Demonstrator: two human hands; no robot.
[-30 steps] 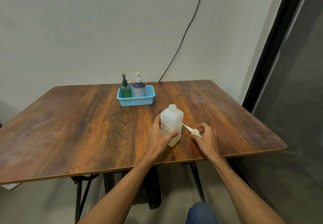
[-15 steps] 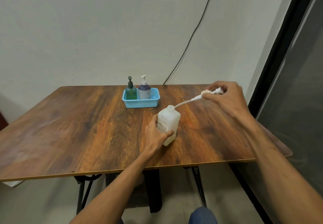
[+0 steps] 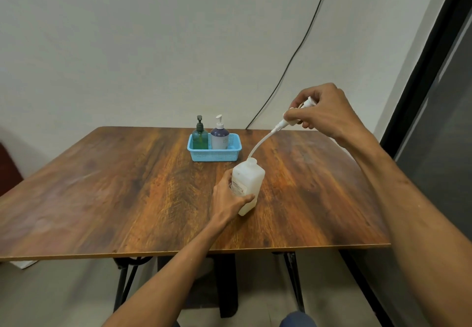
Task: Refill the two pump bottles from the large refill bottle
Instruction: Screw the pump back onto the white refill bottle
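Head view, left hand [image 3: 228, 200] gripping refill bottle [image 3: 247, 183], right hand [image 3: 324, 112] pinching pump [image 3: 293, 119]

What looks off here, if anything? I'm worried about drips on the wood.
No spill shows on the table. The odd bit: the right hand holds a pump head high, its tube still reaching the refill bottle mouth. The left hand steadies that bottle. Both pump bottles stand upright in the basket.
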